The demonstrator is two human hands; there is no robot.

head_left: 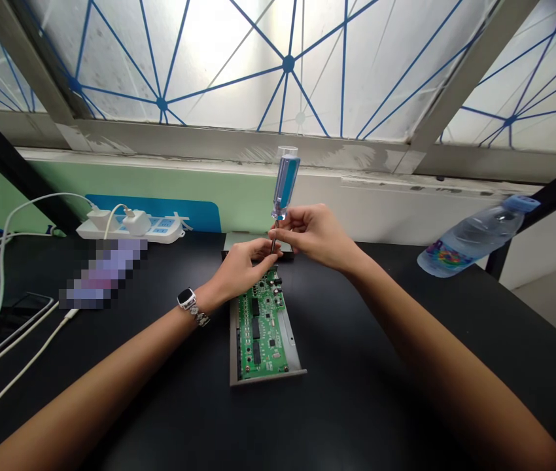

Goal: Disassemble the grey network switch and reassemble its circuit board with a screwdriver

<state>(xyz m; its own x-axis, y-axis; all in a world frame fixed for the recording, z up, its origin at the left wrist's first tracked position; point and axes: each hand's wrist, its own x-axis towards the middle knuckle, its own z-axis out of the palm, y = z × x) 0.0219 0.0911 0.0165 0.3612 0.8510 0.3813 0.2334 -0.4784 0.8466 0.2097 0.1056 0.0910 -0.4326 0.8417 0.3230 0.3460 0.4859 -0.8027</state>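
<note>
A screwdriver (pixel 286 183) with a clear and blue handle stands almost upright over the far end of a green circuit board (pixel 271 327). The board lies in a grey metal tray (pixel 268 377) on the black table. My right hand (pixel 314 235) pinches the screwdriver's shaft just below the handle. Lower down, the thumb and fingers of my left hand (pixel 246 265) close around the shaft near its tip. The tip itself is hidden by my fingers. Behind my hands lies a flat metal piece (pixel 246 241), partly covered.
On the left are a white power strip (pixel 160 227) with plugs, white cables (pixel 3 281) and a blurred-out flat object (pixel 106 275). A plastic bottle (pixel 474 239) leans at the right back. Wall and windows (pixel 229 65) rise behind the table (pixel 356 392).
</note>
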